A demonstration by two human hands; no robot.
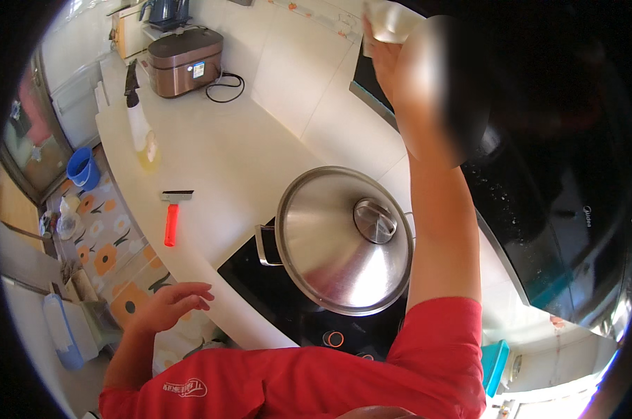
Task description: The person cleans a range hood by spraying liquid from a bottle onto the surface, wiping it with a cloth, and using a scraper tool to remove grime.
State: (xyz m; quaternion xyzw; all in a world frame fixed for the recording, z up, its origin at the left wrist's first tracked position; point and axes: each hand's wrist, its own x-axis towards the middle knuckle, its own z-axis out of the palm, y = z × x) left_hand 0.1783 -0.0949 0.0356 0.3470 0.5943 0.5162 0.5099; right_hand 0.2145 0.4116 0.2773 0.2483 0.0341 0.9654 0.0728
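My right arm reaches far up along the dark range hood (560,230). At the top edge my right hand (386,66) is closed round a pale, shiny cup-shaped thing (394,21); a bright blur and dark shadow hide part of the hand. My left hand (172,306) hangs open at the counter's front edge, its fingers loosely stretched and nothing in them. A steel wok with a domed lid (323,237) stands on the black cooktop (260,286) below my right arm. Left of it, a scraper with a red handle (170,225) lies on the white counter (221,174).
A spray bottle (137,126) with a black nozzle and yellowish liquid lies on the counter's left part. Behind it sits a brown rice cooker (184,66) with a black cord. A blue bucket (83,170) stands on the flowered floor. A teal object (495,366) is at lower right.
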